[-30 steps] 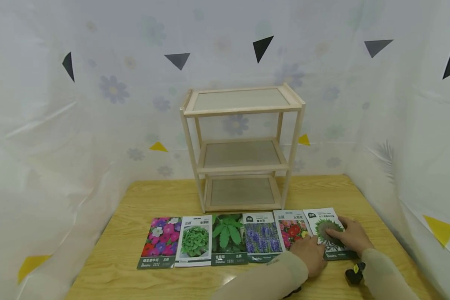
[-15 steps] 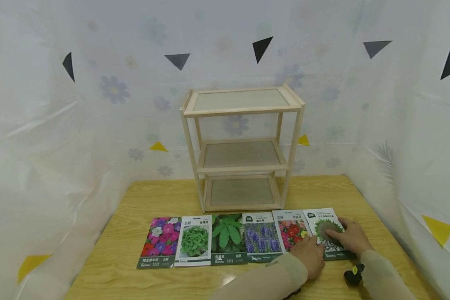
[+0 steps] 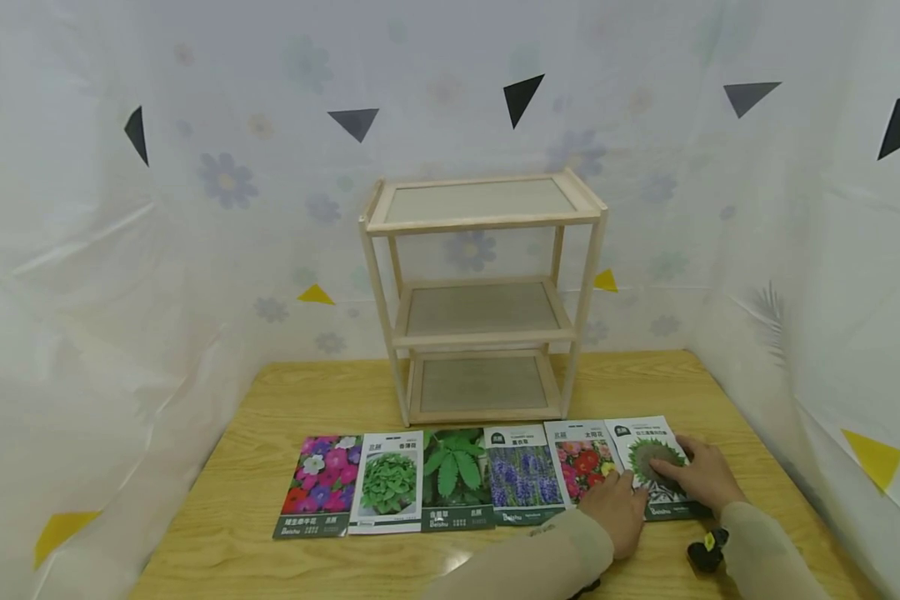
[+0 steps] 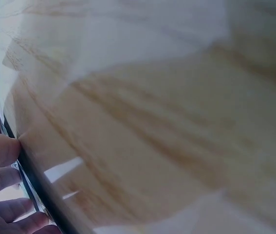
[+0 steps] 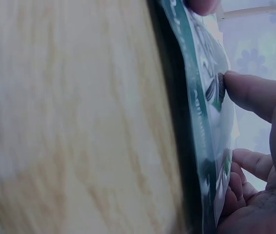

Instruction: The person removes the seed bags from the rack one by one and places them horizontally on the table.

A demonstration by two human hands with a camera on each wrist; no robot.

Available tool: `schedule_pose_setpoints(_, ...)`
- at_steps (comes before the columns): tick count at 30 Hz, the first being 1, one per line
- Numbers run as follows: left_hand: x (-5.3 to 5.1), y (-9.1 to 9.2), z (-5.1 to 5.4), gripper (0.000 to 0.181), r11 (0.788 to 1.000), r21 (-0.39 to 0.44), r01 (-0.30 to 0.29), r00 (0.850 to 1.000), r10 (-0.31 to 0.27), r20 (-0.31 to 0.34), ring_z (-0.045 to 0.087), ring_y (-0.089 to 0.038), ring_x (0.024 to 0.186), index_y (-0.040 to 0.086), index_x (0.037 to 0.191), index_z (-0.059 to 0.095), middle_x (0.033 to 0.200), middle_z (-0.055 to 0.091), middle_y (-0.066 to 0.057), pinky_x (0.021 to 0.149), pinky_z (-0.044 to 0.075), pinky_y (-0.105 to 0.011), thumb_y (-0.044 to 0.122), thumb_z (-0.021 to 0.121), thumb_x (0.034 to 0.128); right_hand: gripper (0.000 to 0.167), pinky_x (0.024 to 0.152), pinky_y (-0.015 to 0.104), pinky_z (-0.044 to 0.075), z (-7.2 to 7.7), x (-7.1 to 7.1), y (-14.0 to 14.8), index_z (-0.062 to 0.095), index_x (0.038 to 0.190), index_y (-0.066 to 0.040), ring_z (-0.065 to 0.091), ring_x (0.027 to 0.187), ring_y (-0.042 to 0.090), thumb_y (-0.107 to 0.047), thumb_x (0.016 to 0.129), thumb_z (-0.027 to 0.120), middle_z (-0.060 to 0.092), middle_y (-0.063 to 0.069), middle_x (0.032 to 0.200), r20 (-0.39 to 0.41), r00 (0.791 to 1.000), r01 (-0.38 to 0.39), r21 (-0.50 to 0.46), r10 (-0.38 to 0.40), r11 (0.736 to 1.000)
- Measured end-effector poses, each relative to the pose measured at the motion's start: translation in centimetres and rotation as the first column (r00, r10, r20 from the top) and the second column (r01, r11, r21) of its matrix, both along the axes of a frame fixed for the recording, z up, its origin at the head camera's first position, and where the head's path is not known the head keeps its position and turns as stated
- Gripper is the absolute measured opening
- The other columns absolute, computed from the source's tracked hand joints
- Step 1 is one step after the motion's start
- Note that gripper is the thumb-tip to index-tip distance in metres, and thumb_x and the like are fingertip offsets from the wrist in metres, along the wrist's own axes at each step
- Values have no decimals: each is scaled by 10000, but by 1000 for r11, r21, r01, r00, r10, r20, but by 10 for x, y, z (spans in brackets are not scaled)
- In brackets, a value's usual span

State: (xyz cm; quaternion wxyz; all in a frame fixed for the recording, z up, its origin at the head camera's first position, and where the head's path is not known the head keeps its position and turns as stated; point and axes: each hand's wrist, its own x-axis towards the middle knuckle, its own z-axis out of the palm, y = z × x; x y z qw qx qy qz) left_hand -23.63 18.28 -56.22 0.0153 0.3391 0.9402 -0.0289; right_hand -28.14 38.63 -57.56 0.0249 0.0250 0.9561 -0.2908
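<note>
A sunflower seed packet [image 3: 643,458] lies face up at the right end of a row of seed packets. Across its right side my right hand [image 3: 708,477] grips it, thumb on the printed front and fingers at the edge. The right wrist view shows that thumb [image 5: 254,93] touching the packet's face. My left hand [image 3: 613,510] rests at the lower end of the red-flower packet [image 3: 585,458], its fingertips by the sunflower packet's lower left edge. In the left wrist view, left fingers [image 4: 6,146] touch a packet's edge; much of that hand is out of frame.
Left of these lie packets with purple spikes [image 3: 527,475], a green leaf [image 3: 457,467], mint [image 3: 387,483] and pink flowers [image 3: 326,475]. Behind them stands a three-tier wooden rack [image 3: 487,337]. A small black object [image 3: 705,557] sits by the right sleeve on the table [image 3: 285,567].
Both hands stay nearly still on the packets. The whole head view has shifted very slightly; the row of packets keeps its layout.
</note>
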Motion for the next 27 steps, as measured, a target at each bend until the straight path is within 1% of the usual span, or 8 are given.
schedule_pose_setpoints(4, 0, -1, 0, 411, 1000, -6, -2, 1000, 2, -12, 416, -69, 1210, 374, 1378, 487, 1374, 412, 89, 913, 457, -203, 432, 498, 972, 986, 929, 657, 363, 1, 1, -1, 317, 1385, 183, 380, 1179, 576, -576, 847, 645, 357, 439, 1327, 6, 1000, -1, -7, 1, 1000)
schedule_pose_setpoints(11, -1, -3, -4, 424, 1000, 1, -1, 1000, 1, -20, 427, -69, 1186, 389, 1383, 475, 1376, 411, 87, 890, 469, -222, 463, 500, 966, 954, 908, 640, 396, 0, 4, -3, 343, 1365, 191, 408, 1162, 578, -554, 855, 650, 374, 440, 1316, -23, 1000, -18, -16, 17, 1000)
schedule_pose_setpoints(15, -4, -3, -4, 452, 1000, 2, -9, 999, 9, -34, 422, -73, 1188, 410, 1410, 434, 1376, 401, 90, 931, 444, -257, 485, 488, 968, 902, 905, 631, 402, 1, 1, -2, 374, 1350, 180, 429, 1145, 570, -540, 874, 635, 407, 432, 1295, -28, 1000, -10, -21, 9, 1000)
schedule_pose_setpoints(17, -6, -5, 0, 466, 1000, 0, -8, 999, 8, -33, 402, -79, 1225, 416, 1424, 408, 1399, 381, 94, 977, 417, -271, 499, 474, 970, 892, 912, 625, 403, 3, 0, 0, 365, 1356, 179, 433, 1150, 567, -536, 887, 619, 409, 430, 1300, -19, 1000, -7, -30, 6, 1000)
schedule_pose_setpoints(20, -6, -12, 9, 485, 1000, 9, 18, 1000, -18, -22, 353, -88, 1306, 402, 1443, 384, 1458, 345, 96, 1062, 346, -279, 512, 450, 975, 919, 921, 620, 406, 8, 2, 2, 298, 1388, 189, 421, 1173, 570, -540, 908, 583, 368, 437, 1332, 21, 1000, 7, -45, -6, 999)
schedule_pose_setpoints(22, -6, -19, 17, 481, 998, 38, 45, 999, -45, -8, 315, -95, 1356, 379, 1443, 394, 1480, 340, 89, 1107, 285, -277, 506, 443, 981, 947, 916, 623, 410, 12, 5, 3, 253, 1404, 193, 413, 1182, 573, -556, 914, 561, 342, 448, 1341, 48, 999, 25, -51, -23, 998)
schedule_pose_setpoints(24, -5, -29, 23, 470, 995, 65, 78, 997, -78, -11, 292, -95, 1379, 352, 1440, 410, 1485, 351, 80, 1131, 232, -269, 491, 429, 992, 956, 901, 631, 416, 18, 10, 4, 216, 1419, 189, 402, 1182, 585, -557, 921, 546, 315, 458, 1349, 55, 998, 37, -64, -34, 997)
schedule_pose_setpoints(27, -5, -49, 32, 455, 984, 136, 112, 993, -106, -49, 297, -109, 1386, 307, 1430, 441, 1475, 375, 55, 1141, 206, -265, 465, 416, 1003, 952, 868, 650, 420, 26, 18, 1, 188, 1441, 166, 374, 1176, 599, -555, 928, 536, 295, 457, 1350, 32, 999, 38, -97, -35, 995)
